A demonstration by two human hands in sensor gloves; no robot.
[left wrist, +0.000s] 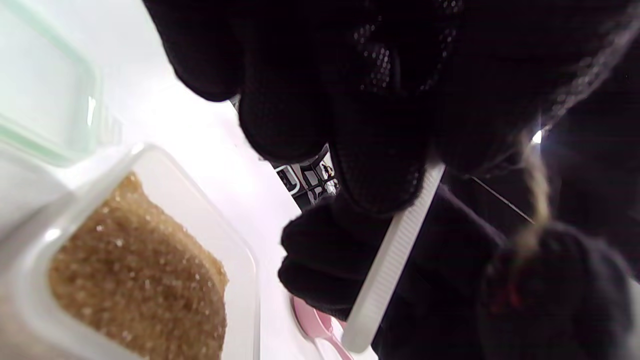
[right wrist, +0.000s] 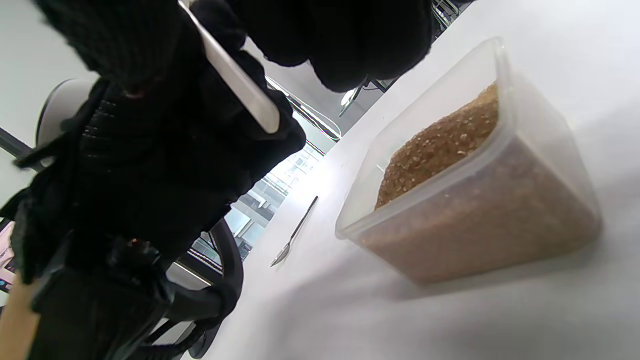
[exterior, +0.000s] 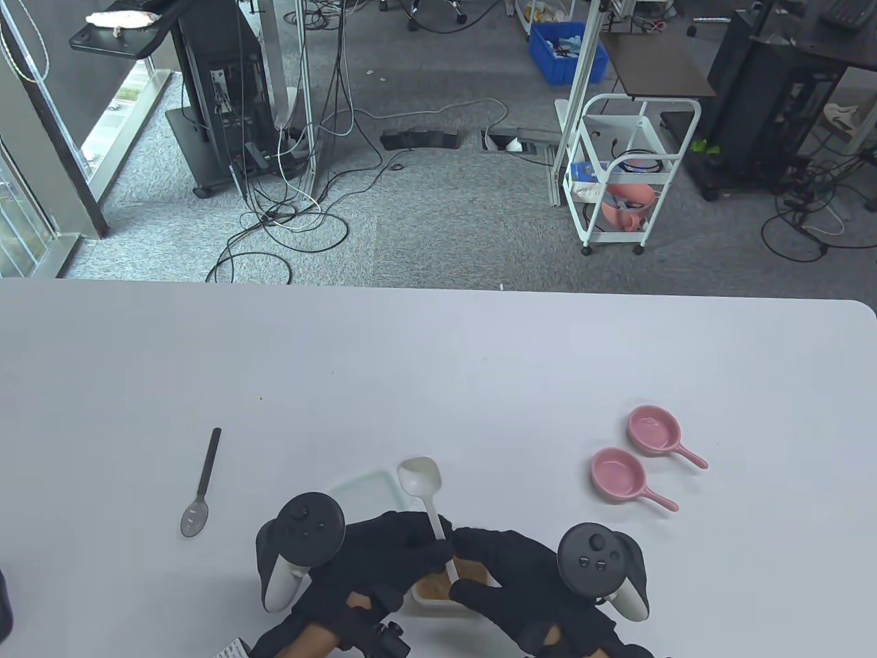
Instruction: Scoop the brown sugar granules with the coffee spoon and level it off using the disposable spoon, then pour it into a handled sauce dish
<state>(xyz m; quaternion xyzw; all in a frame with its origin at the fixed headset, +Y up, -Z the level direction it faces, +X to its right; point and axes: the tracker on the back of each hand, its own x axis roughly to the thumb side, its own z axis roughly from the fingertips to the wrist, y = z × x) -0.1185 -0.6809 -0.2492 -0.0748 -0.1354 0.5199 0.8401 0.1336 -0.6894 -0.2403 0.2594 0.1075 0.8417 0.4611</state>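
A: Where do we have the sugar?

B: The brown sugar (right wrist: 440, 145) sits in its open tub (right wrist: 505, 90) at the desk's near edge. Above it, our left hand (exterior: 404, 545) and right hand (exterior: 490, 569) both pinch the handle of the white disposable spoon (exterior: 420, 476), bowl pointing away; we judge this a regrip or a hand-over.

A: And the scooping tool?

B: The coffee spoon (exterior: 201, 488) lies untouched toward the near left corner, so scooping has not begun. Two pink sauce dishes (exterior: 619, 474) wait to the right, well apart. The tub lid (exterior: 363, 490) lies just behind, obstructing nothing.
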